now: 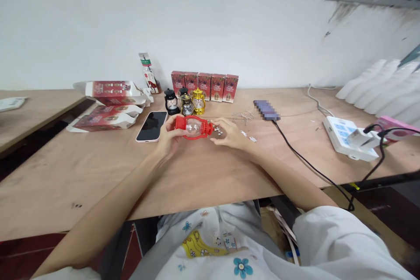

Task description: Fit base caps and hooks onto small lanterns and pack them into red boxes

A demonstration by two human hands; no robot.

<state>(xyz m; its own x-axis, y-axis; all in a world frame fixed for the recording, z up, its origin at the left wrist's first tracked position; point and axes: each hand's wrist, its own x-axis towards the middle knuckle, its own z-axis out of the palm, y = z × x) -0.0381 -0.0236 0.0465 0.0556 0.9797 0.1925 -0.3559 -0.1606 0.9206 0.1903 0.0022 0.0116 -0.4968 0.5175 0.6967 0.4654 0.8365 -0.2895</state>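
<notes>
A small red lantern (193, 127) with a clear globe lies sideways above the table, its base to the left. My left hand (169, 136) is wrapped around that base. At the lantern's top end, my right hand (229, 134) has thumb and fingertips apart; whether they touch the cap or a tiny part there I cannot make out. Several small round pieces (219, 131) lie just behind the right fingertips. Behind the red lantern stand black lanterns (171, 102), a bronze-toned lantern (187, 106) and a gold lantern (198, 101).
Several upright red boxes (204, 86) line the wall. Flattened red cartons (110, 116) lie left, beside a phone (152, 126). Thin wire pieces (244, 116) lie right of the lanterns, near a second phone (267, 110) on a black cable. A power strip (349, 138) sits far right.
</notes>
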